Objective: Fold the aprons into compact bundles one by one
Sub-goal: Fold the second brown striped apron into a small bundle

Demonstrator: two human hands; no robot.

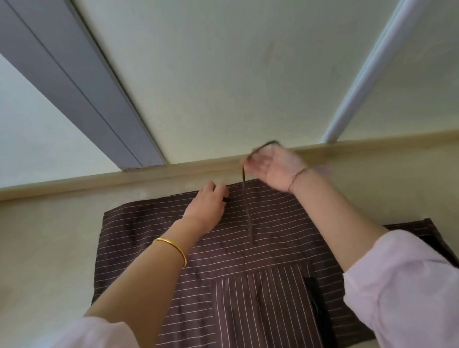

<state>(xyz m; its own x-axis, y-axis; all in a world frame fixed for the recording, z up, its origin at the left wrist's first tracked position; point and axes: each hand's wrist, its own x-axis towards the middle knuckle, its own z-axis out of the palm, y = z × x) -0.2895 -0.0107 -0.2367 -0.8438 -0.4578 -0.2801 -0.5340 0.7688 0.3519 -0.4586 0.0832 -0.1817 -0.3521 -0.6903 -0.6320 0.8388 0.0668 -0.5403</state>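
A brown apron with thin white stripes lies flat on a beige surface, its pocket panel toward me. My left hand rests on the cloth near its far edge, fingertips curled down onto the fabric. My right hand is raised above the far edge, blurred, and pinches a thin dark strap that runs from the fingers down over the middle of the apron.
The beige surface ends at a raised ledge along a pale wall. A grey frame and a white pipe run up the wall. More brown cloth shows under my right forearm.
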